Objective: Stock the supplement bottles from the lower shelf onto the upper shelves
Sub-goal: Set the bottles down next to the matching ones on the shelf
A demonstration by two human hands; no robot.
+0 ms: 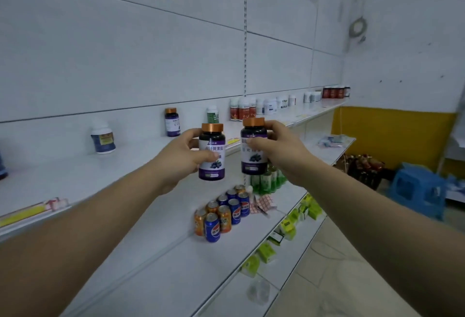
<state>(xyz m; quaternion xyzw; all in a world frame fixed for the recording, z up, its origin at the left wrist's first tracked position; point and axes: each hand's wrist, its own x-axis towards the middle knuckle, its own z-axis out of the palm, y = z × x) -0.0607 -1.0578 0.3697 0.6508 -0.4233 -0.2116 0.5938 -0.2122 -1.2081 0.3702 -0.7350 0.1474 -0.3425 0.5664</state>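
Mid-carry, I'd say. The left hand [181, 155] wraps the left bottle [212, 152] and the right hand [279, 150] grips the right bottle [253, 145]. Both are upright at frame centre, off the upper shelf [75, 178]. Next up is probably reaching forward and setting them beside the shelf bottle [172, 122].

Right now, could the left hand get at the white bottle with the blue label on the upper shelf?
Probably not yet: the left hand grips a purple-labelled bottle, so it is full. The path looks free, though; the white bottle stands alone on the upper shelf.
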